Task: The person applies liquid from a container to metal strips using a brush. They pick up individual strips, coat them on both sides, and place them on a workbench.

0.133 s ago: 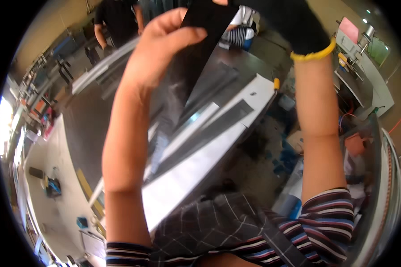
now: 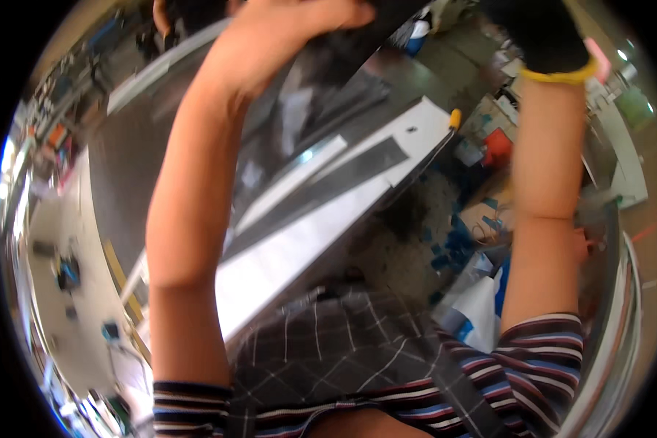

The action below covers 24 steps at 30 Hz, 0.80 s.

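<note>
My left hand (image 2: 299, 25) is raised at the top of the head view, its thumb laid along a long black strip (image 2: 350, 52) that it grips. The strip slants down to the left, and its upper end leaves the picture. My right hand (image 2: 539, 36) wears a black glove with a yellow cuff. It is up at the top right, apart from the visible part of the strip; its fingers are cut off and blurred. Below the hands lies a long white board (image 2: 277, 270) with a dark grey strip (image 2: 332, 186) on it and a narrow pale strip (image 2: 292, 179) alongside.
The dark worktable (image 2: 124, 153) reaches to the left, beside a curved pale surface (image 2: 47, 292) with small items. A yellow-handled tool (image 2: 455, 119) lies at the board's far end. Blue scraps (image 2: 452, 241) and plastic bags (image 2: 478, 314) are at right. Another person (image 2: 193, 14) stands far left.
My right hand has moved right, away from the strip. My left hand has shifted up with the strip, and the view has moved slightly.
</note>
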{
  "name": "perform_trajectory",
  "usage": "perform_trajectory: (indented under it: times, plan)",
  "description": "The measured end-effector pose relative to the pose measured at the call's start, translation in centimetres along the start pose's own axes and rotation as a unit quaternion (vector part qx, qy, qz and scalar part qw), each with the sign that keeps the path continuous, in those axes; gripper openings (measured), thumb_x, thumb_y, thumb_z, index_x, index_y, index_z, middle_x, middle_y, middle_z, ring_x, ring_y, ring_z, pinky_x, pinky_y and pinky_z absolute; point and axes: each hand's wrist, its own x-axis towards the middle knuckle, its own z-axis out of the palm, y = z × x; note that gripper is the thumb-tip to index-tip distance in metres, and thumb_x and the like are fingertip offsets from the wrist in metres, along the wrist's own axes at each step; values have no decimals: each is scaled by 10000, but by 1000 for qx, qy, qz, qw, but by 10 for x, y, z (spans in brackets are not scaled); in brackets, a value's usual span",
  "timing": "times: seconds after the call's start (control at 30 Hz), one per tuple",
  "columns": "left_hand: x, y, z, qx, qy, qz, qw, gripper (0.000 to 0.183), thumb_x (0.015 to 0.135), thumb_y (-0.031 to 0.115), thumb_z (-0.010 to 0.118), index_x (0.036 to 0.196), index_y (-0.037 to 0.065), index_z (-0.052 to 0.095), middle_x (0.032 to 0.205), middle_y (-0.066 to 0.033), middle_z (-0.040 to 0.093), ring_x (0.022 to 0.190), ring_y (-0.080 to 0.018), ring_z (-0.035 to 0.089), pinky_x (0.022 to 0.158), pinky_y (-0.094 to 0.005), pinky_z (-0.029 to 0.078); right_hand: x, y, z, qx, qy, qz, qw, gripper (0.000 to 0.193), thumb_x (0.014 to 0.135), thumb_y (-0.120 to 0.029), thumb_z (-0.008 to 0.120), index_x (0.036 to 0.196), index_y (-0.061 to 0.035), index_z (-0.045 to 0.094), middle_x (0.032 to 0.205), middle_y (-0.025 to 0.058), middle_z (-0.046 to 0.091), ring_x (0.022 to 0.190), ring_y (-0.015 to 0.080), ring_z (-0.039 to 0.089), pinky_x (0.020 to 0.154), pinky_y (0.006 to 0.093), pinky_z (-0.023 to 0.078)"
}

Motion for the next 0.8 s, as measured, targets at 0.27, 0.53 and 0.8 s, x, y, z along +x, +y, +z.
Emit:
perform_trajectory:
  times: [0.27,0.53,0.8]
  plan:
    - [-117,-36,-85,357,251,-96,895,271,880,218,616,1100,61,639,1022,-29,674,971,-138,605,889,-297,439,-147,122,35,167,15,258,952,222,842,-143,663,1031,-27,643,979,70,661,964,165,621,886,282,471]
    - [-498,-70,-116,590,414,-539,436,216,784,194,619,975,105,665,937,-138,674,940,-328,632,831,-405,492,-290,168,172,450,70,546,704,236,847,-79,636,1067,7,621,1136,77,599,1127,171,540,1016,300,390]
    - [-501,-87,-86,199,778,-423,419,400,844,165,595,1199,-3,523,1292,-230,459,1167,-354,505,972,-460,442,-367,183,193,288,-78,348,889,144,896,-34,553,1023,-22,619,1100,94,605,1135,177,538,1017,303,379]
